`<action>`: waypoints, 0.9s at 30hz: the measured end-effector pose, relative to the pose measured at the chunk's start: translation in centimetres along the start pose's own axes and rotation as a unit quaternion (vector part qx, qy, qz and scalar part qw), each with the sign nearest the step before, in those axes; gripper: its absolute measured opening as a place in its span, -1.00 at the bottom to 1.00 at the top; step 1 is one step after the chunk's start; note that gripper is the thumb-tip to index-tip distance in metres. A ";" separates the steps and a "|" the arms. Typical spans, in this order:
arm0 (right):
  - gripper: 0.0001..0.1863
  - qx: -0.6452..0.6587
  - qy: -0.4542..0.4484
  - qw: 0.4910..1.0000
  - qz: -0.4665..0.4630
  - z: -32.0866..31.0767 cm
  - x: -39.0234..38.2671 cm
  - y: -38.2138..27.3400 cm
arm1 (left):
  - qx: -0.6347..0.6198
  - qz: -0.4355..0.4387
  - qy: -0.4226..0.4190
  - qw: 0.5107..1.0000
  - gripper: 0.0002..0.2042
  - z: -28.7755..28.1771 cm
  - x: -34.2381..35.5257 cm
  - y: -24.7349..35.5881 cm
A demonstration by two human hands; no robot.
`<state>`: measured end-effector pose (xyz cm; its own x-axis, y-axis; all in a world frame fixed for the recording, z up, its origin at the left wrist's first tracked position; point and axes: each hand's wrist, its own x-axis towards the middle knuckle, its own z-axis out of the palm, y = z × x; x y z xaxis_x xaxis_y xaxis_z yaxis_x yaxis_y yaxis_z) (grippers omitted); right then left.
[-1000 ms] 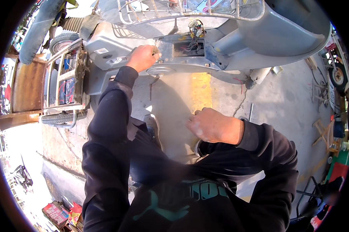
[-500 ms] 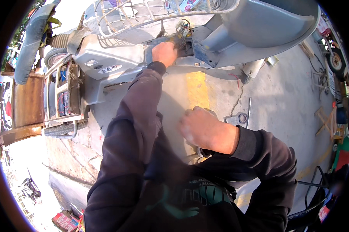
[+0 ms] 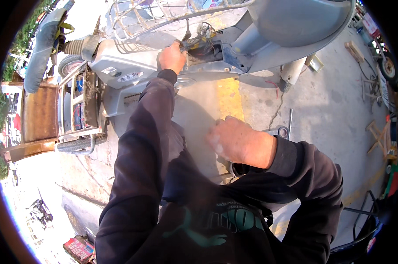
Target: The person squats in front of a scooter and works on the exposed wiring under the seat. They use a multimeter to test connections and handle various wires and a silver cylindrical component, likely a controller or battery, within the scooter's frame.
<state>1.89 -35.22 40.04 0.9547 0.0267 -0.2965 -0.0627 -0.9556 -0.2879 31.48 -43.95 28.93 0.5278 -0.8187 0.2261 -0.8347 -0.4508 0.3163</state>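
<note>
A grey scooter body (image 3: 139, 57) stretches across the upper part of the view, with an open compartment (image 3: 213, 53) in its floor section. Loose wires (image 3: 203, 37) spill from the compartment's far side. My left hand (image 3: 172, 58) is closed at the compartment's left end, by the edge of the body panel; what its fingers hold, if anything, is hidden. Closer to me, my right hand (image 3: 234, 140) hangs curled over the ground, back of the hand up. Its fingertips are turned under, and I cannot see whether anything is in them.
A metal rod (image 3: 290, 124) and a ring-ended part (image 3: 282, 131) lie on the concrete right of my right hand. The scooter's front shield (image 3: 302, 22) rises at the upper right, a wire basket (image 3: 163, 17) beyond. Left stand a black seat (image 3: 44, 50) and a rusty metal cart (image 3: 40, 112).
My left hand has moved left, away from over the compartment, so more of the opening and its wires shows. The right hand stays curled in nearly the same place. The view has shifted slightly.
</note>
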 end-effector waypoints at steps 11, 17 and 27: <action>-0.75 0.020 -0.024 0.999 0.012 -0.5 -0.3 -0.1 | 0.110 0.127 -0.088 0.982 -0.79 4.7 0.1 1.8; -0.76 0.023 -0.020 1.000 -0.001 -0.3 0.1 0.1 | 0.051 0.132 -0.126 0.982 -0.78 4.6 0.1 1.3; -0.76 0.019 -0.013 1.000 -0.013 -0.4 0.0 0.7 | -0.042 0.119 -0.143 0.982 -0.77 3.0 0.8 0.6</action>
<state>1.93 -36.04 40.26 0.9482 0.0588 -0.3120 -0.0502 -0.9425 -0.3303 30.93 -45.89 26.53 0.2439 -0.9690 0.0390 -0.9065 -0.2135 0.3643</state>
